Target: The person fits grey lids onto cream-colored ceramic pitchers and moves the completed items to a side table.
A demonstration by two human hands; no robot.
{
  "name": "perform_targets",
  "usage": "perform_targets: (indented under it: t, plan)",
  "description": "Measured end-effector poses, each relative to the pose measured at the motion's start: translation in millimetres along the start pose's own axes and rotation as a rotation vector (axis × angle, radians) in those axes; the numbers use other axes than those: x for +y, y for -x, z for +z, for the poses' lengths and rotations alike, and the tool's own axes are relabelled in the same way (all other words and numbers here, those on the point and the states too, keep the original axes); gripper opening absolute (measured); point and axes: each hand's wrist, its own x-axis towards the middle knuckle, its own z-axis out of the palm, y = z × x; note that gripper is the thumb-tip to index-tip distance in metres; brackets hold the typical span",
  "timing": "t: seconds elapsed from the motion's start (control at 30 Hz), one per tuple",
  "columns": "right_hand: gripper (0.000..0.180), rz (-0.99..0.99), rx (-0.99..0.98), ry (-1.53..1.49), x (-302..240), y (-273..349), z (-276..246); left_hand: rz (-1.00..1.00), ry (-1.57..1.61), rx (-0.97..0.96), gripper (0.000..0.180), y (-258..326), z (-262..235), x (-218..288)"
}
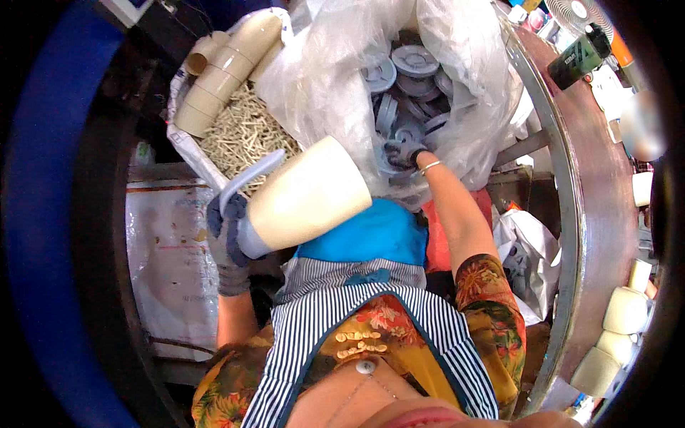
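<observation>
My left hand, in a dark grey glove, is wrapped round the grey end of a cream jug. The jug lies tilted in front of my body, its wide cream end pointing up and to the right. A curved grey handle sticks out from its side. My gloved right hand reaches into a clear plastic bag filled with round grey lids. Its fingers are curled onto a grey lid near the bag's front edge; the fingertips are partly hidden.
Left of the bag, a white sack holds short beige pieces and long beige tubes. A metal-edged table curves along the right, bearing a dark green bottle and several cream jugs. Blue cloth covers my lap.
</observation>
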Motion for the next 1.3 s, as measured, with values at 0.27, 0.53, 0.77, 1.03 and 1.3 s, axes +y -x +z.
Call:
perform_targets:
  t: [0.27, 0.53, 0.77, 1.03, 1.3]
  plan:
    - [0.065, 0.186, 0.13, -0.153, -19.2, 17.2, 18.5, 0.059, -0.138, 0.06, 0.023, 33.6, -8.8, 25.1]
    - [0.049, -0.482, 0.677, -1.404, -76.2, 191.3, 6.4, 0.005, -0.094, -0.114, 0.029, 48.5, 3.1, 39.7]
    - [0.053, -0.397, 0.95, -1.026, -105.1, 306.8, -24.1, 0.059, 0.015, -0.411, 0.029, 49.0, 66.7, 69.4]
    - [0.057, -0.51, 1.071, -0.761, -92.7, 329.5, -17.6, -0.319, 0.279, -0.463, 0.034, 31.5, 84.6, 61.0]
    - [0.054, -0.389, 1.076, -1.024, -100.2, 327.1, -25.1, -0.335, 0.247, -0.476, 0.033, 26.9, 81.3, 68.9]
